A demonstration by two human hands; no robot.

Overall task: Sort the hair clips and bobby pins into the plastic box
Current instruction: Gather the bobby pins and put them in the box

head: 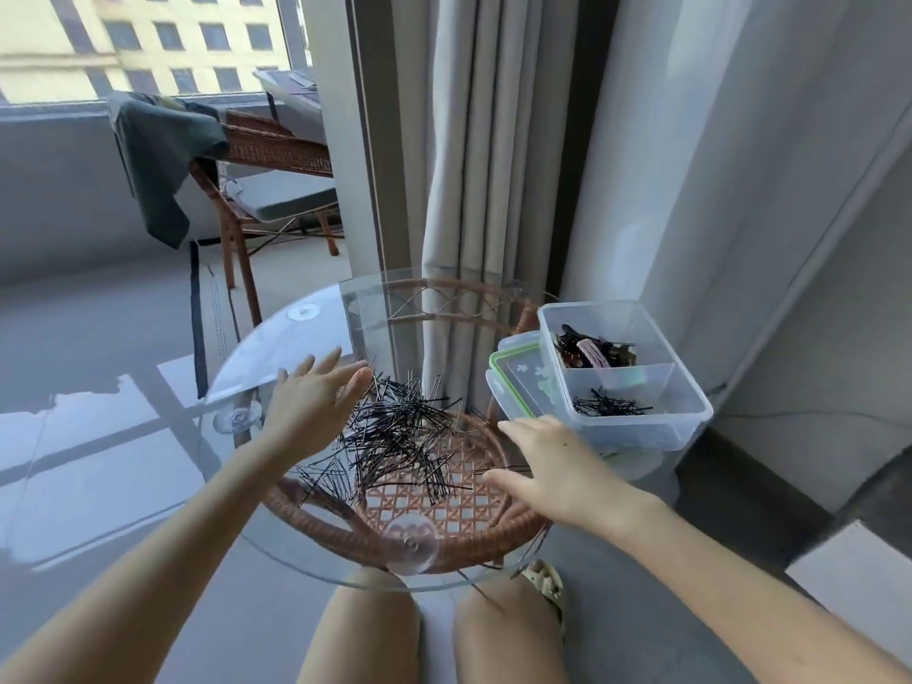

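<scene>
A pile of black bobby pins [399, 436] lies spread on the round glass table top [306, 338]. My left hand [311, 402] hovers at the pile's left edge, fingers apart, holding nothing. My right hand [548, 466] is flat and open to the right of the pile, just in front of the clear plastic box [691, 417]. The box has two compartments: the far one holds hair clips [594, 352], the near one holds a few bobby pins [609, 404].
A green-rimmed lid [518, 382] lies under the box's left side. Below the glass is a rattan frame [345, 530]. A curtain [474, 155] hangs behind the table, a wall is to the right, and a rattan chair [266, 155] with a green cloth stands at back left.
</scene>
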